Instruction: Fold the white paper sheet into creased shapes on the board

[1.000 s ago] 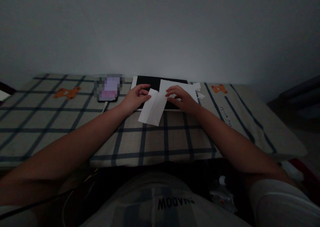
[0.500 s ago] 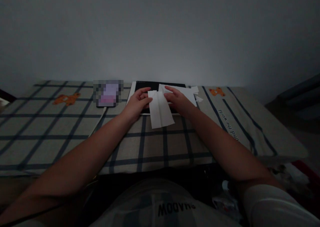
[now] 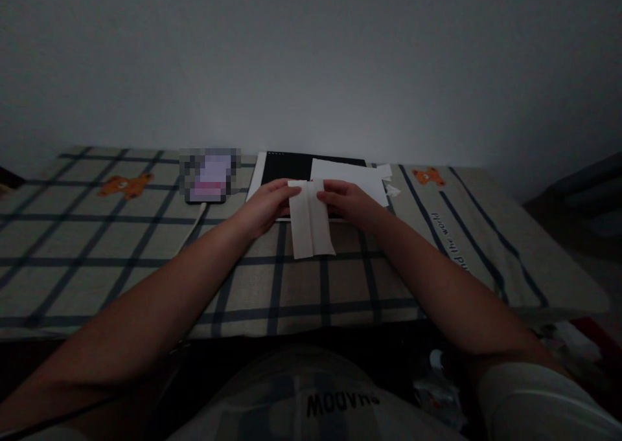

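A creased strip of white paper [image 3: 311, 224] hangs over the near edge of a black book or folder, held at its top by both hands. My left hand [image 3: 269, 203] pinches its upper left corner between thumb and fingers. On the other side, my right hand [image 3: 347, 201] grips the upper right edge, thumb in front and fingers behind. Behind the hands lies the black folder [image 3: 287, 167] with a white border, and a white sheet [image 3: 350, 174] rests on its right part. Small torn paper pieces [image 3: 392, 190] sit at the sheet's right end.
A phone [image 3: 211, 179] with a blurred screen and a white cable [image 3: 192, 230] lies to the left. The checked tablecloth [image 3: 301, 305] has bear prints. A grey wall [image 3: 311, 65] stands behind the table. Below the table at the right is a bottle with a white cap [image 3: 437, 361].
Both hands have closed their fingers more on the strip's top edge. The strip looks narrower and straighter and hangs slightly lower. The view has shifted a little.
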A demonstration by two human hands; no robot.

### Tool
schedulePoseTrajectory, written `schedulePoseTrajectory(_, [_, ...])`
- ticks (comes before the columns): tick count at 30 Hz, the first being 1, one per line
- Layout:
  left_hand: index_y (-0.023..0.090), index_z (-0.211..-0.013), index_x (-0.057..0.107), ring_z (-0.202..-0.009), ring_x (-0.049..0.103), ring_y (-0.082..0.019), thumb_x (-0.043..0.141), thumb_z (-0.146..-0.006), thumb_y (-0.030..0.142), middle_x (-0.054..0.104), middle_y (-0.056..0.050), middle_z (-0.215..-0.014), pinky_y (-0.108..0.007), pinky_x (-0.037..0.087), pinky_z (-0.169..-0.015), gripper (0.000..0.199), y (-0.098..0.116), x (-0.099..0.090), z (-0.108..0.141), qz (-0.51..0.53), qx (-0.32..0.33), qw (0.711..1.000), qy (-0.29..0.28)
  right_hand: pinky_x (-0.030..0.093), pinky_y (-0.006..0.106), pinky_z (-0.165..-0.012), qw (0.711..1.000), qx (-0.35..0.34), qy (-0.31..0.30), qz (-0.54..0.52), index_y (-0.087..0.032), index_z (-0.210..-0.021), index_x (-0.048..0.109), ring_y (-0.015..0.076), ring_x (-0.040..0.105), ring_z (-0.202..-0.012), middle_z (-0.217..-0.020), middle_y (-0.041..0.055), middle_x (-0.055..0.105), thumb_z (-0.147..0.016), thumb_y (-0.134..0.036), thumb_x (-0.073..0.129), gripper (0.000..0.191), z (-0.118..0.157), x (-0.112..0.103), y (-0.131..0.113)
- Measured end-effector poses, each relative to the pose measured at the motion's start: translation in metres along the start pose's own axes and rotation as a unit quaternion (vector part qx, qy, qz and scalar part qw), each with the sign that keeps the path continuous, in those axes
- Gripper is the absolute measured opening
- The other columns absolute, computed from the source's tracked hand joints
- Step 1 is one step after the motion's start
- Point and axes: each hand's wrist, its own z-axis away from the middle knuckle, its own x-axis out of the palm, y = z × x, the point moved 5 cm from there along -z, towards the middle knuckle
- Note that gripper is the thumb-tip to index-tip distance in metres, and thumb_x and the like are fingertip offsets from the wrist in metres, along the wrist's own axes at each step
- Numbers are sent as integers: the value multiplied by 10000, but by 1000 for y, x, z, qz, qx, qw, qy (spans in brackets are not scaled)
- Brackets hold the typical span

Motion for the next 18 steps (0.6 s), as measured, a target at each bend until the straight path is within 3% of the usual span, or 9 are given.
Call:
schedulePoseTrajectory(7, [175, -916, 710, -740, 684, -162, 836, -698, 340, 726, -24, -817, -296, 576, -734, 300, -2, -2, 1, -39, 6, 998, 39, 588, 398, -892, 1000, 10, -1, 10, -231, -1058, 734, 203, 698, -933, -1042, 39, 767, -784, -404, 820, 335, 2, 5, -4])
schedulePoseTrajectory(18, [171, -878, 710, -739, 687, -167, 842, -695, 334, 726, -31, -804, -312, 584, -745, 279, 0, 6, 6, -27, 6, 999, 18, 600, 397, -881, 997, 55, 55, -13, -213, -962, 687, 201, 705, -903, -959, 35, 752, -726, -354, 861, 325, 3, 3, 1])
